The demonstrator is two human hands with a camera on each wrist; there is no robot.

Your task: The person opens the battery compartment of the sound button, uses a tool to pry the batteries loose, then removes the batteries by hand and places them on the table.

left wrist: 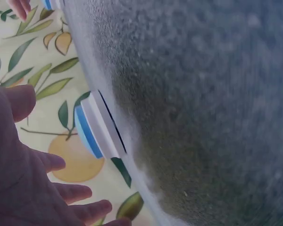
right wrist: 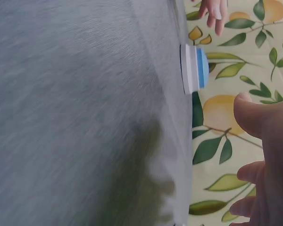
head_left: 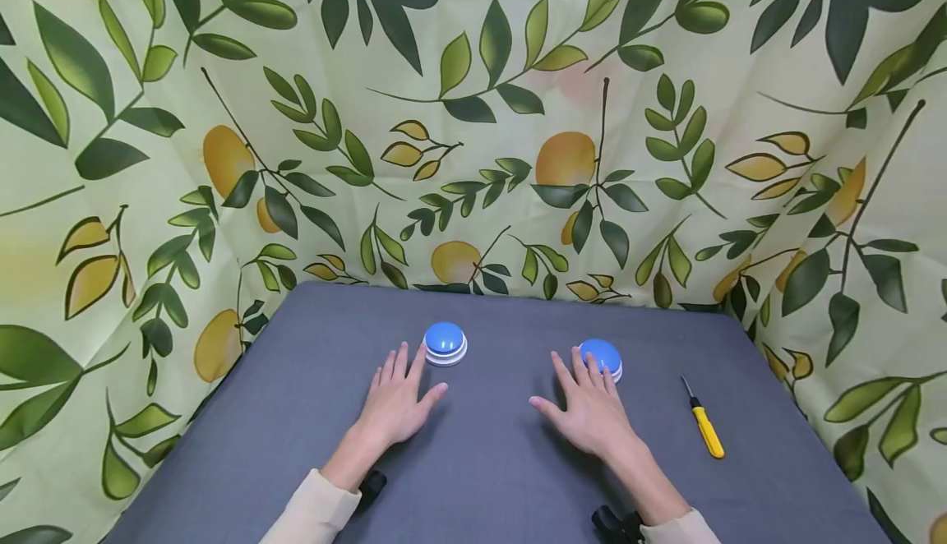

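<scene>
Two round blue push buttons on white bases stand toward the back of the table. My left hand [head_left: 395, 404] hovers palm down with spread fingers, its index fingertip close to the left push button [head_left: 444, 342]. Over on the right, my right hand [head_left: 590, 412] is also held out flat, and its fingertips overlap the right push button [head_left: 601, 353] in the head view. Neither hand holds anything. In the left wrist view the fingers [left wrist: 73, 192] are extended beside a push button [left wrist: 95, 126]. The right wrist view has the thumb [right wrist: 250, 115] below a push button [right wrist: 193, 69].
A screwdriver [head_left: 708, 431] with a yellow handle lies to the right of my right hand, its tip pointing away. The grey tabletop [head_left: 488, 462] ends at a cloth backdrop [head_left: 488, 133] printed with leaves and fruit, which rises behind and at both sides.
</scene>
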